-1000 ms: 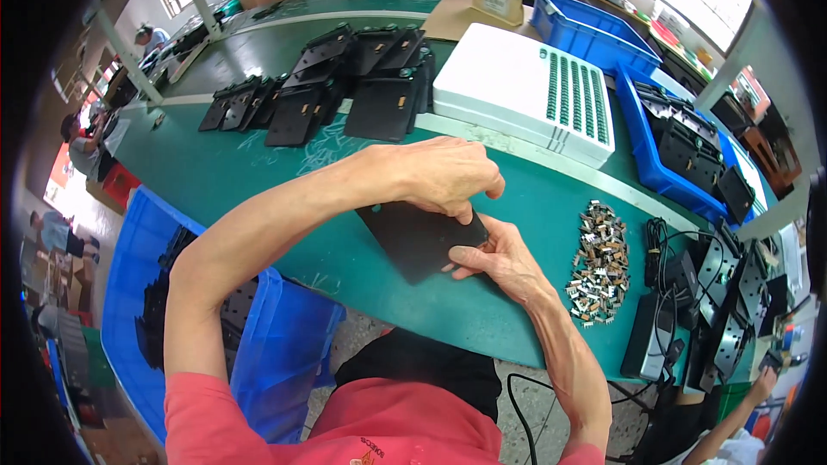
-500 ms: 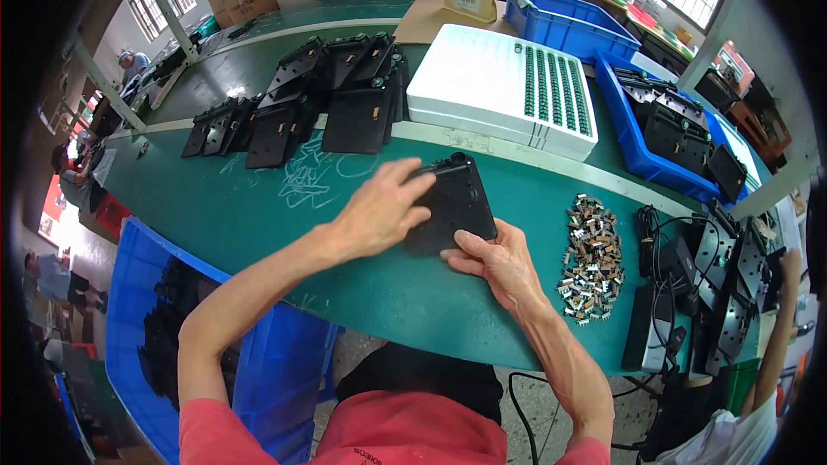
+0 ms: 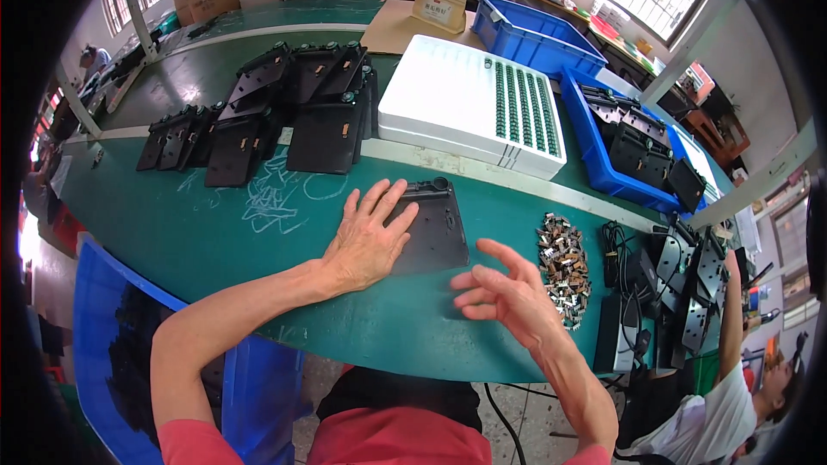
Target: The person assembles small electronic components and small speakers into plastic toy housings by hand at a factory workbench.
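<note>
Item: black plastic panel (image 3: 433, 228), flat at desk (image 3: 215, 232) centre. Left hand (image 3: 366, 241) rests on it, fingers spread wide. Right hand (image 3: 508, 293) hovers empty, fingers loosely open, at its 4 o'clock. Metal clips (image 3: 564, 267), 3 o'clock, apparently none fitted yet; stacked panels (image 3: 284, 112), 11 o'clock.

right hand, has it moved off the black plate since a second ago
Yes. The right hand was touching the black plate before; now it hovers open to the plate's right, closer to the pile of metal clips.
</note>
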